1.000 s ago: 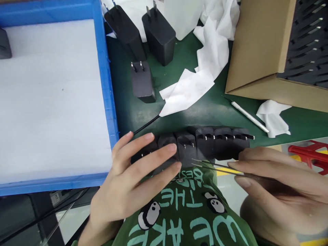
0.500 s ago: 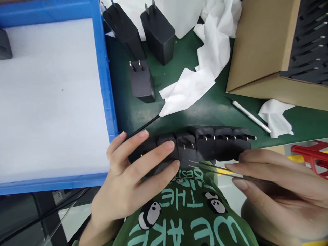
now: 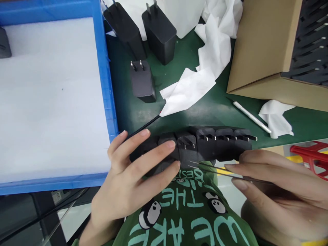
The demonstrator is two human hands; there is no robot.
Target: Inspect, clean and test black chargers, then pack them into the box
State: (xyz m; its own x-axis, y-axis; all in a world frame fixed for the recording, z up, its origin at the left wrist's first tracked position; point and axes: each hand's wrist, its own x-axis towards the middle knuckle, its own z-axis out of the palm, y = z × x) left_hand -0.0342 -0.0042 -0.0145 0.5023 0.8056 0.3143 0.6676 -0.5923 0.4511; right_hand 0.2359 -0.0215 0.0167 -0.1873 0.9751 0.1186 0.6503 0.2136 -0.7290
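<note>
Left hand (image 3: 128,186): comes in from 7 o'clock, palm down, its grip open with the fingers spread; the fingertips lie at the left part of the row of black adapters (image 3: 210,148), hiding some of them, and it holds nothing that can be seen.
Right hand (image 3: 279,194): at 4 o'clock, its grip closed in a pinch between thumb and fingers on the tweezers (image 3: 217,169).
Tweezers: point toward 9 o'clock, tips slightly apart, over the lower part of the pronged adapter (image 3: 187,152); whether they touch it cannot be told.
Row of black adapters: just below the middle, toward 6 o'clock, side by side along the near edge of the table (image 3: 179,119), metal prongs showing on several.
Loose adapters: a small one (image 3: 142,82) at 11 o'clock, and beyond it two larger ones, (image 3: 125,30) and (image 3: 160,36), between 11 and 12 o'clock, prongs toward 12.
White cloth (image 3: 189,90): crumpled, from the middle toward 1 o'clock, with a black cable (image 3: 145,127) running from its tip toward 8 o'clock to the left hand's fingers.
Blue tray (image 3: 104,89): at 9 to 10 o'clock, white-lined, a dark block (image 3: 3,42) at its far left.
Cardboard box (image 3: 263,44): at 2 o'clock, black pronged pieces (image 3: 312,44) inside.
White pen-shaped tool (image 3: 251,117): at 3 o'clock, one end beside a small white scrap (image 3: 276,118).
Red stool (image 3: 311,153): beyond the table edge, between 3 and 4 o'clock.
</note>
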